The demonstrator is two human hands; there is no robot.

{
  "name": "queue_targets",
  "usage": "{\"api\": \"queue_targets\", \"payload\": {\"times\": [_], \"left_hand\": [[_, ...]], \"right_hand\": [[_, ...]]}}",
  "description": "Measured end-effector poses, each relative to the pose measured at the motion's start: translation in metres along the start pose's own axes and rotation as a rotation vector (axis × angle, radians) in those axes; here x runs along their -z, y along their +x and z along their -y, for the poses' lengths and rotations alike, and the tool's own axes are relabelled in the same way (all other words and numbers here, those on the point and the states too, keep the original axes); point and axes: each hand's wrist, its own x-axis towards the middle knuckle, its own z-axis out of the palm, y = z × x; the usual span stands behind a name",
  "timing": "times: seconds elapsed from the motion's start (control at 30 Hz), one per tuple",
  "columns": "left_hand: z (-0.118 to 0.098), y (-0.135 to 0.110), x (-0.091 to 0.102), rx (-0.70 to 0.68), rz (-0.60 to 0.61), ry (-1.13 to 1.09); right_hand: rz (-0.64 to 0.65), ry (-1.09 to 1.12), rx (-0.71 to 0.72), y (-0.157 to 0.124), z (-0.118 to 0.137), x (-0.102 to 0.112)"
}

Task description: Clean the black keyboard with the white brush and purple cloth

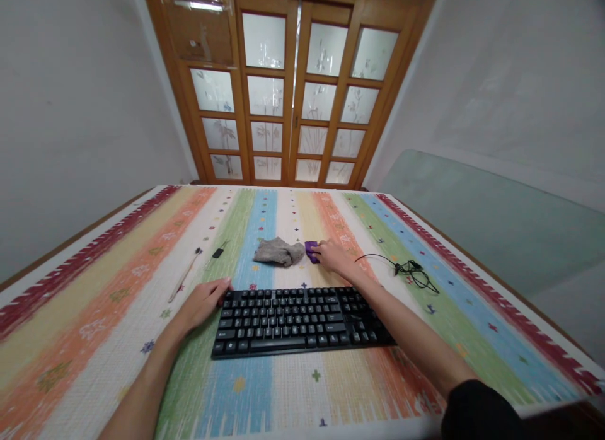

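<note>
A black keyboard [283, 320] lies flat on the striped tablecloth, its right end partly covered by my right forearm. My left hand [208, 298] is at the keyboard's upper left corner, fingers curled against its edge. Beyond the keyboard, my right hand [328, 254] has its fingers closed on a small purple cloth [311, 251], which lies on the table. Just left of that, a crumpled grey cloth [278, 251] almost touches the purple one.
A thin brush [184, 276] with a dark tip and a small black object [218, 253] lie beyond my left hand. To the right is a tangled black cable [411, 270]. The striped tablecloth [236, 396] covers the table; wooden glazed doors [293, 87] stand behind it.
</note>
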Motion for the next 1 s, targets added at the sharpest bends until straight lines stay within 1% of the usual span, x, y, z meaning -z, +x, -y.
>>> {"api": "queue_targets", "payload": {"times": [0.1, 0.23, 0.37, 0.47, 0.5, 0.53, 0.6, 0.67, 0.7, 0.77, 0.87, 1.0], "left_hand": [[-0.001, 0.000, 0.001, -0.005, 0.000, 0.010], [0.000, 0.000, 0.000, 0.001, -0.003, 0.025], [-0.001, 0.001, -0.001, -0.001, -0.012, 0.055], [-0.003, 0.001, -0.001, -0.005, -0.027, 0.084], [-0.004, 0.002, -0.001, -0.009, -0.038, 0.093], [-0.005, 0.002, -0.002, -0.014, -0.049, 0.099], [-0.005, 0.002, -0.003, -0.024, -0.073, 0.110], [-0.005, 0.003, -0.005, -0.028, -0.092, 0.122], [-0.004, 0.003, -0.006, -0.029, -0.102, 0.128], [-0.004, 0.004, -0.008, -0.033, -0.119, 0.137], [-0.003, 0.004, -0.009, -0.049, -0.156, 0.141], [-0.002, 0.000, -0.009, -0.084, -0.254, 0.196]], "right_hand": [[-0.012, -0.013, 0.014, -0.002, -0.007, 0.001], [-0.081, 0.031, 0.017, -0.015, -0.029, 0.014], [-0.113, 0.124, 0.054, -0.045, -0.059, 0.027], [-0.148, 0.184, 0.052, -0.075, -0.078, 0.030], [-0.183, 0.220, 0.042, -0.086, -0.083, 0.028], [-0.247, 0.284, 0.020, -0.096, -0.087, 0.025], [-0.417, 0.408, -0.055, -0.113, -0.092, 0.018], [-0.581, 0.453, -0.151, -0.127, -0.093, 0.009], [-0.618, 0.444, -0.188, -0.131, -0.092, 0.005], [-0.618, 0.416, -0.202, -0.137, -0.090, -0.001], [-0.579, 0.380, -0.177, -0.138, -0.088, -0.003], [-0.567, 0.375, -0.192, -0.139, -0.091, -0.005]]}}
